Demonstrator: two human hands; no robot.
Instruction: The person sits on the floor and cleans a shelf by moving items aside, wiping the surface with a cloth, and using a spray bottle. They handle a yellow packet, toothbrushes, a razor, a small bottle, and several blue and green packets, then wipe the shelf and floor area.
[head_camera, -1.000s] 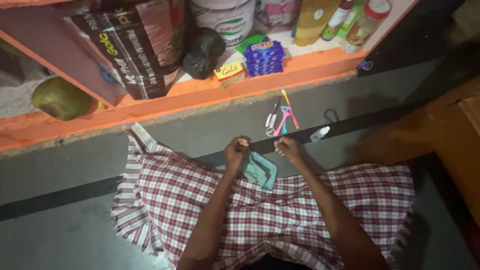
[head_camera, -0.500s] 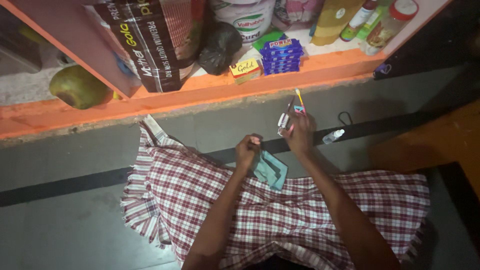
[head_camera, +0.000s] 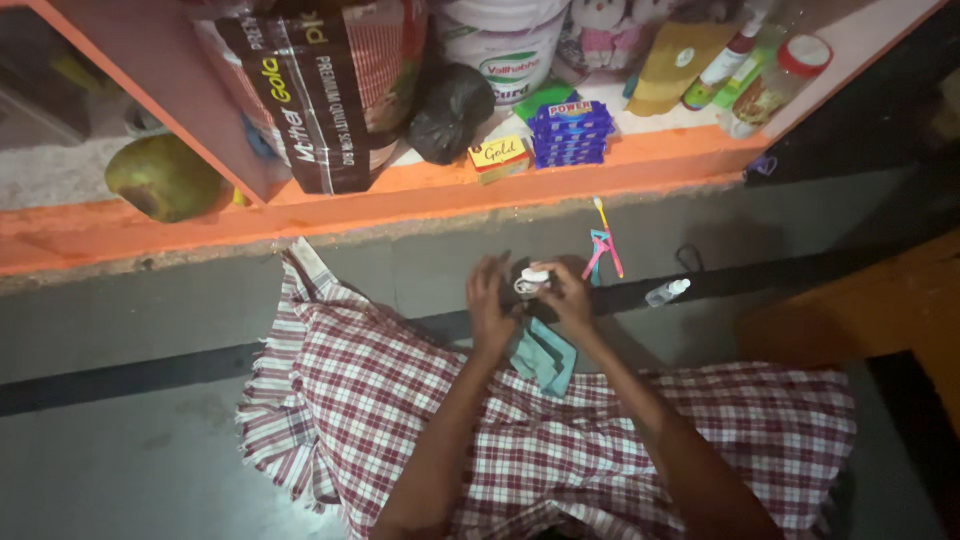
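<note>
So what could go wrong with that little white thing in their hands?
The small white thing sits at the fingertips of the right hand, with the left hand beside it, above the grey floor. It might slip and drop there. The clear bottle and the toothbrush lie close to the right hand, so an elbow or wrist could knock them. The light is dim, so a dropped piece may be hard to find.

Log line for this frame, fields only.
left hand: touching small white object | right hand: holding small white object | teal cloth: under hands, on checkered cloth | toothbrush: floor, beyond hands
</note>
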